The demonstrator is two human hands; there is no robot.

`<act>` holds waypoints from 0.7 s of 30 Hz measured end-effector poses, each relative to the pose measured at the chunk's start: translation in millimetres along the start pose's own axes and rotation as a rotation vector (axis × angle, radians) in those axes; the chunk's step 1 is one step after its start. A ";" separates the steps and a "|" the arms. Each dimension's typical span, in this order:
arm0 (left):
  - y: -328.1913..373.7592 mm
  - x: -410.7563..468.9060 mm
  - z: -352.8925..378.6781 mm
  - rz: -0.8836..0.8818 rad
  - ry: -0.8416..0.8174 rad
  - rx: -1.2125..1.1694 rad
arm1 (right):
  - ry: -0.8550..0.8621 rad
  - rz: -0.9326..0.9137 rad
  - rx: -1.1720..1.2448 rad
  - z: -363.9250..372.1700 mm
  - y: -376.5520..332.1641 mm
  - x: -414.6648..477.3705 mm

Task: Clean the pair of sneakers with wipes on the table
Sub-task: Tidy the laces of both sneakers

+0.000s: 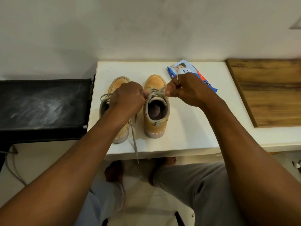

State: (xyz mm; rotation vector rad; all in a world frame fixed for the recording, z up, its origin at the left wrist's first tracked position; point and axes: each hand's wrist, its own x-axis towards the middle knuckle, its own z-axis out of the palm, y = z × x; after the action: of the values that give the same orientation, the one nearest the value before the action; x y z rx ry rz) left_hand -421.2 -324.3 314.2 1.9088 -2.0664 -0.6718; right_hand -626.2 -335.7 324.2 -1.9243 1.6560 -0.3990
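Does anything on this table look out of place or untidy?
Yes. While the left hand and right hand pinch the right sneaker's laces, one loose lace runs beside the left sneaker and hangs over the table's front edge, where it could snag.

Bare worktop [192,124] opens wide right of the right sneaker [155,126]. Wipes pack [179,67] blocks the far edge there. Tight gap to the left sneaker [118,83], a loose lace [134,142] trailing through it.

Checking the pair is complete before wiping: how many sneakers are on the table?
2. The left sneaker sits partly under the left hand; the right sneaker stands beside it, the right hand pinching its laces. None seems hidden.
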 end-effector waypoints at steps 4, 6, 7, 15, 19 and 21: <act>4.1 1.2 -0.1 -0.016 -0.001 0.110 | -0.024 0.018 0.008 -6.4 6.3 -2.9; 4.6 1.6 -0.1 -0.029 -0.002 0.120 | -0.032 0.021 0.011 -6.7 6.0 -2.8; 4.1 2.0 0.1 -0.031 -0.001 0.121 | -0.035 0.023 0.013 -6.8 5.8 -2.9; 1.7 -2.4 -1.6 0.011 0.032 0.035 | -0.079 0.017 0.124 -7.7 2.0 -7.3; -2.4 -5.3 -16.8 0.031 0.144 -0.069 | 0.175 -0.112 0.180 -4.2 -10.5 -11.2; -10.8 -6.6 -29.1 0.002 0.199 -0.099 | 0.237 -0.167 0.210 1.9 -22.8 -10.1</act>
State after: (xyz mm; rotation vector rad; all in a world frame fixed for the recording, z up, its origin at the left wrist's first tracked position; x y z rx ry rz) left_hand -397.1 -323.0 334.9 1.8377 -1.8783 -0.5489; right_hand -608.7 -323.7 337.5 -1.9189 1.5286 -0.8619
